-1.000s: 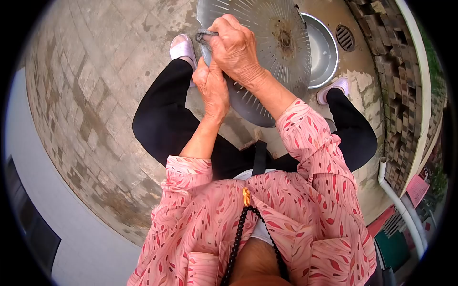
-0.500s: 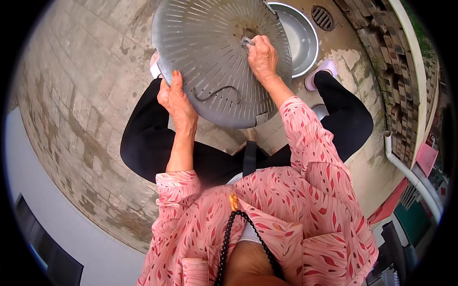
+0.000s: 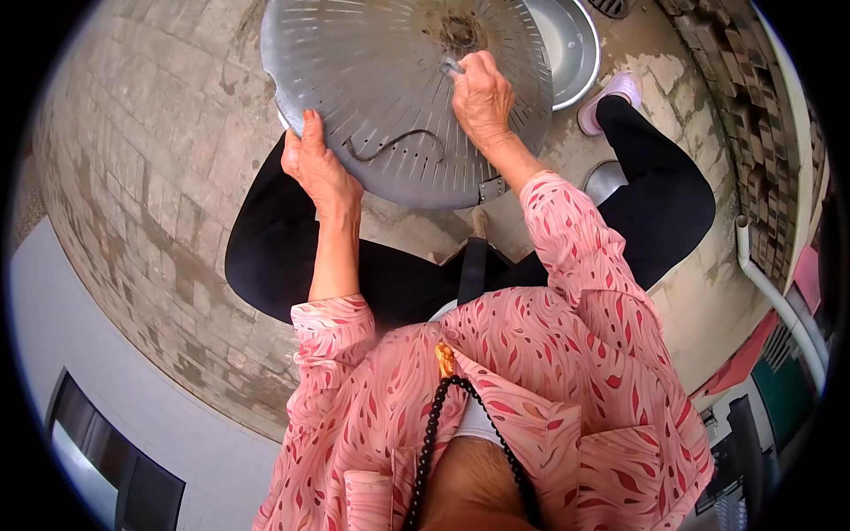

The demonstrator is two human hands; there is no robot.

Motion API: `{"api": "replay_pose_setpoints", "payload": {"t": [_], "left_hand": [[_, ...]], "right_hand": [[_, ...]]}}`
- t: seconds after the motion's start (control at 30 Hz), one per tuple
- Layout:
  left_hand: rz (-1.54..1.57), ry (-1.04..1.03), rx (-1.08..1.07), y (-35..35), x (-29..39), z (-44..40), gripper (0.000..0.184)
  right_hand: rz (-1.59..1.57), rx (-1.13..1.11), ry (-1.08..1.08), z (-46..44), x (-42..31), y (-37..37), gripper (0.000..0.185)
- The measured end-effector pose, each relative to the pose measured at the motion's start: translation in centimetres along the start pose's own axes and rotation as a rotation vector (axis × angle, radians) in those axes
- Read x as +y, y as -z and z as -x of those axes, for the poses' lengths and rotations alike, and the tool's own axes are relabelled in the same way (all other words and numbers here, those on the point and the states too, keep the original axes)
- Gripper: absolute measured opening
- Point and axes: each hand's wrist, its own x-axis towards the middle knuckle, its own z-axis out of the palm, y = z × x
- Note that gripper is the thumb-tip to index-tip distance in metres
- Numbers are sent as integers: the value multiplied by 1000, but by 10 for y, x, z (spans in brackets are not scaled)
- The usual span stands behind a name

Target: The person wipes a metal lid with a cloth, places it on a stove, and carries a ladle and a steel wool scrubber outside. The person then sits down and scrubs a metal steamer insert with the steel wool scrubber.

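A large round aluminium steamer tray (image 3: 381,97), cut with radiating slots, is tilted in front of me. My left hand (image 3: 320,173) grips its near left rim, thumb on top and fingers hidden beneath. My right hand (image 3: 485,99) is closed on a small grey scouring pad (image 3: 451,66) pressed to the slotted surface, just below a brown stain (image 3: 462,34). A dark curved strand (image 3: 398,140) lies across the lower part of the tray; what it is I cannot tell. A riveted metal bracket (image 3: 491,190) sits on the near rim.
Behind the tray's right side stands a metal basin (image 3: 580,66), partly hidden, with a floor drain (image 3: 611,7) beyond it. A shiny round metal object (image 3: 606,181) rests by my right leg. Stacked bricks (image 3: 753,124) line the right side; paving (image 3: 159,177) spreads left.
My right hand and the scouring pad have shifted slightly on the tray, now lower relative to the brown stain. The whole view has tilted a little; my left hand keeps its hold.
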Motion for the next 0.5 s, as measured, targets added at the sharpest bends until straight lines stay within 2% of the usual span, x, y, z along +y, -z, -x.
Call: {"api": "replay_pose_setpoints", "payload": {"t": [0.1, 0.17, 0.23, 0.3, 0.43, 0.5], "left_hand": [[-19, 56, 27, 1, 4, 0, 26], [-23, 76, 22, 5, 2, 1, 25], [-3, 54, 6, 6, -2, 2, 24], [2, -8, 5, 0, 3, 3, 23], [39, -4, 5, 0, -1, -4, 23], [34, 1, -8, 5, -1, -5, 24]], "right_hand": [[-294, -75, 221, 61, -61, 15, 16], [-351, -121, 286, 71, -49, 20, 15], [-220, -64, 160, 54, -15, 16, 12], [18, -55, -74, 42, 35, 6, 13], [-318, -94, 145, 76, -46, 24, 22], [-364, -150, 142, 68, -51, 25, 17]]}}
